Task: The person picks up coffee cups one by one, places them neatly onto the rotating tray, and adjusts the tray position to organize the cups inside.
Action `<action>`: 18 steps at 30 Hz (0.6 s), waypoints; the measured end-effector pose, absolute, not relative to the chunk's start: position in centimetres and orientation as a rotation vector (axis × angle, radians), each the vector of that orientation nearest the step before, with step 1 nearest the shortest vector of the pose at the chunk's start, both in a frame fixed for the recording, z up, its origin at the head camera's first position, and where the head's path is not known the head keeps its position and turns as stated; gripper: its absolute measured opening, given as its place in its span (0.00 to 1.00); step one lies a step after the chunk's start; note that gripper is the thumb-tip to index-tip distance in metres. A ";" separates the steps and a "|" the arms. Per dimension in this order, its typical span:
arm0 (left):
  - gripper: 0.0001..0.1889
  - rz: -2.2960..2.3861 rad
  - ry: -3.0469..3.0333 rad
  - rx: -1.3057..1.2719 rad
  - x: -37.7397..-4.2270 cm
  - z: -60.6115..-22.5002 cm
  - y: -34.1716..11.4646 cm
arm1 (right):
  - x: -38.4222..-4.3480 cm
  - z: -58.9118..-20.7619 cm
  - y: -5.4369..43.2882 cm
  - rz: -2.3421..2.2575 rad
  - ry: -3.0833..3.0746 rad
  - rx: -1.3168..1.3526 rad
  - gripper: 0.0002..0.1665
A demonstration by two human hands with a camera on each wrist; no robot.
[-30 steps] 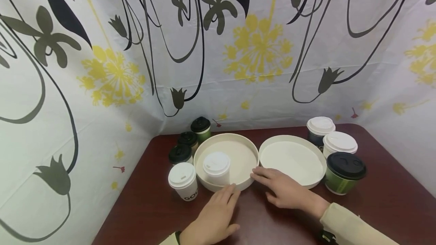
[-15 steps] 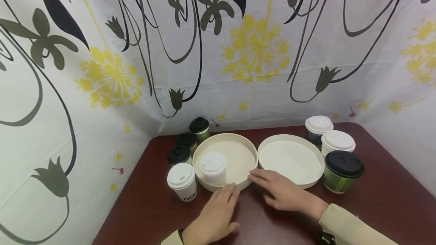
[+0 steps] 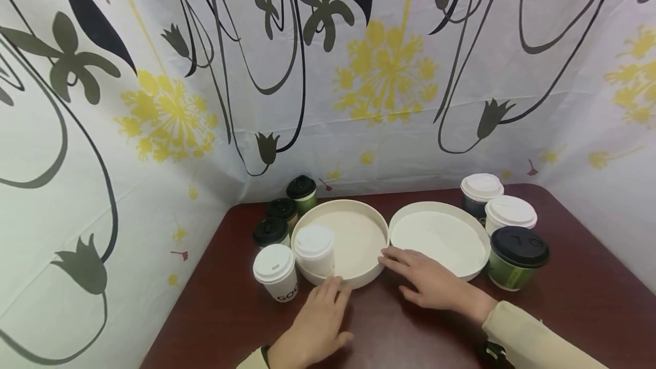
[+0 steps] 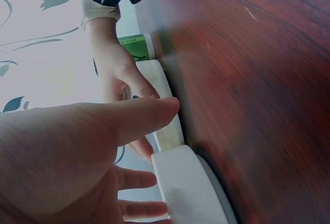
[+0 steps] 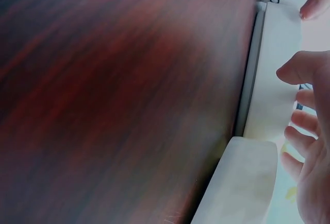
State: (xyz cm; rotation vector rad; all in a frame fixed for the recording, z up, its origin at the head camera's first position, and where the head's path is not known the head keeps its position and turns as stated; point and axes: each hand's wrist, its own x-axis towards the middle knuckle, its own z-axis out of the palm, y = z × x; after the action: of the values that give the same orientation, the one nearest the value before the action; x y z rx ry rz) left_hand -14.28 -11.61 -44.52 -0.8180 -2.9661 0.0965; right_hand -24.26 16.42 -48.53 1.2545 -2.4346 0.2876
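In the head view two round cream trays with low rims stand side by side, a left tray (image 3: 361,238) and a right tray (image 3: 441,238). One white-lidded paper cup (image 3: 314,249) stands upright inside the left tray, near its front left rim. My left hand (image 3: 315,320) has its extended fingertips at the left tray's front rim, just in front of that cup. The right hand (image 3: 430,281) reaches the same tray's right front rim with fingers loosely extended, close to where the trays meet. A grey base (image 5: 250,74) shows under one tray in the right wrist view.
Left of the trays stand a white cup (image 3: 275,272) and several black-lidded cups (image 3: 271,232). At the right are two white-lidded cups (image 3: 509,215) and a green cup with black lid (image 3: 517,258). A patterned cloth (image 3: 318,73) hangs behind the dark red table (image 3: 389,335).
The cup in the left tray has shifted left toward that tray's left wall. My left hand has moved slightly left with it; the right hand stays nearly in place.
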 end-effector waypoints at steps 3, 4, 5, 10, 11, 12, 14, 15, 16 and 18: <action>0.43 0.078 -2.995 -0.777 -14.2 -44.5 -11.9 | -24.3 -48.6 16.4 0.287 -2.420 1.264 0.43; 0.43 0.075 -3.003 -0.762 -14.1 -44.5 -11.9 | -24.4 -48.6 16.3 0.288 -2.416 1.268 0.43; 0.43 0.069 -3.009 -0.749 -14.1 -44.4 -11.9 | -24.4 -48.6 16.3 0.288 -2.413 1.272 0.43; 0.41 0.071 -3.054 -0.682 -14.1 -44.0 -12.0 | -24.5 -48.4 16.4 0.294 -2.412 1.285 0.43; 0.41 0.079 -3.056 -0.671 -14.1 -43.9 -12.0 | -24.6 -48.4 16.5 0.294 -2.412 1.284 0.43; 0.41 0.099 -3.060 -0.659 -14.1 -43.7 -11.9 | -24.6 -48.4 16.5 0.294 -2.412 1.281 0.43; 0.41 0.134 -3.057 -0.638 -14.1 -43.5 -11.9 | -24.7 -48.4 16.4 0.289 -2.413 1.276 0.43; 0.41 0.157 -3.053 -0.625 -14.1 -43.5 -11.9 | -24.7 -48.4 16.4 0.294 -2.408 1.275 0.43; 0.41 0.182 -3.049 -0.615 -14.1 -43.5 -11.8 | -24.7 -48.4 16.4 0.297 -2.404 1.275 0.43; 0.41 0.213 -3.043 -0.595 -14.2 -43.5 -11.6 | -24.6 -48.4 16.3 0.308 -2.398 1.280 0.43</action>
State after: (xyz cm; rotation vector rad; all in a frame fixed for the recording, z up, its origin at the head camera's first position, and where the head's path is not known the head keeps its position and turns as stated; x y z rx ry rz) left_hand -14.17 -11.65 -43.49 -0.5950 -3.0428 0.2127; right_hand -24.58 16.29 -48.40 1.2797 -2.3978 0.3078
